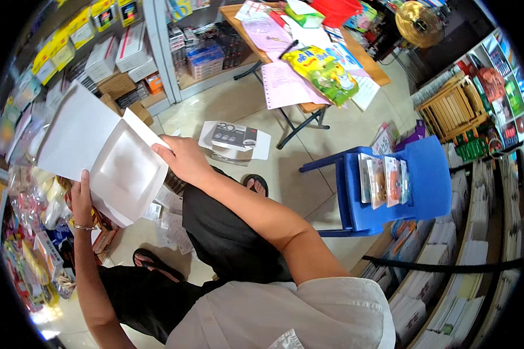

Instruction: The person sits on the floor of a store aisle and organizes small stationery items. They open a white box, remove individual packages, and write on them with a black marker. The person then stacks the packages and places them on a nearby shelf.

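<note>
An opened white cardboard box [129, 168] is held between my two hands, its long lid flap raised toward the upper left and its inside bare. My right hand [185, 158] grips the box's upper right side wall, thumb over the edge. At the lower left, my left hand [82, 198] holds the box near the fold of the lid, thumb on the white board; its other fingers are hidden. On the floor beyond my right hand lies a grey and white printed carton [233, 136] with white flaps spread out.
A wooden folding table [377, 72] bears papers and a yellow-green snack bag [323, 74]. Blister packs [392, 181] rest on a blue plastic chair [434, 183]. Boxes fill the shelves at upper left; bagged goods crowd the left. Loose papers [174, 231] lie near my sandalled feet.
</note>
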`<state>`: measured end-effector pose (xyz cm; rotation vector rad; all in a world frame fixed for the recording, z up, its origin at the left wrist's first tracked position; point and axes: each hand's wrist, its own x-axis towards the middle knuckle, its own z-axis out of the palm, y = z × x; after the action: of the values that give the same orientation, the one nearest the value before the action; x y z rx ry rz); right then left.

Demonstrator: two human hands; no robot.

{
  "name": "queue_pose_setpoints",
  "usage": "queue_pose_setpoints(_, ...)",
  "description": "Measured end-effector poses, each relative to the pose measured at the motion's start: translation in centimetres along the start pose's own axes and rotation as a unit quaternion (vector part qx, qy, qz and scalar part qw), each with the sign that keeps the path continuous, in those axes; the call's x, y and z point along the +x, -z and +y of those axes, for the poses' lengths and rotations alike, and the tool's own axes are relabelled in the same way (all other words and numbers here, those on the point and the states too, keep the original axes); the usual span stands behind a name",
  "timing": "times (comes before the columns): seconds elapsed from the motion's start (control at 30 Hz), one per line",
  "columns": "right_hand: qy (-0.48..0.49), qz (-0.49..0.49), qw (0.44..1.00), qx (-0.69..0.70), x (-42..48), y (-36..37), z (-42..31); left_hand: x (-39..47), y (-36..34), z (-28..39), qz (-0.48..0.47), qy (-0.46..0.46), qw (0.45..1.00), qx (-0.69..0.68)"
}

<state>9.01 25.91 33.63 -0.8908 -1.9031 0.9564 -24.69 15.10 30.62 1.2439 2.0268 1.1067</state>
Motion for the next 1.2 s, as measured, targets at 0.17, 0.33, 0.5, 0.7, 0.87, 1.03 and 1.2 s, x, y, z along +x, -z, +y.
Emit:
queue_pose_setpoints(0.17,0.000,-0.002,1.000,-0.024,-1.0,3.0,-0.5,-1.3,-4.8,3.6,0.063,-0.055,0.996,-0.044)
queue_pose_setpoints(0.33,-0.019,0.071,0.997,-0.029,-6.4,10.2,-1.0,-1.1,-5.9,6.4,-0.042,0.033,0.995,-0.088)
queue_pose_setpoints(0.5,-0.081,0.221,0.867,-0.439,-17.1,26.8,2.5,-2.8,-6.5,10.3,-0.103,0.097,0.976,-0.164)
queue_pose_setpoints(0.7,-0.369,0.227,0.658,-0.616,-26.8,37.6,3.0,-3.3,-8.7,9.9,-0.060,0.084,0.973,-0.206)
queue_pose_setpoints(0.87,-0.379,0.179,0.803,-0.423,-31.1,43.3,5.5,-5.1,-10.2,12.1,-0.062,0.065,0.979,-0.183)
queue_pose_setpoints(1.03,-0.390,0.157,0.860,-0.289,-31.3,46.2,5.6,-5.1,-9.8,11.5,-0.068,0.063,0.981,-0.171)
queue_pose_setpoints(1.2,-0.419,0.183,0.830,-0.318,-29.7,45.5,5.1,-5.5,-8.9,11.0,-0.040,0.037,0.984,-0.172)
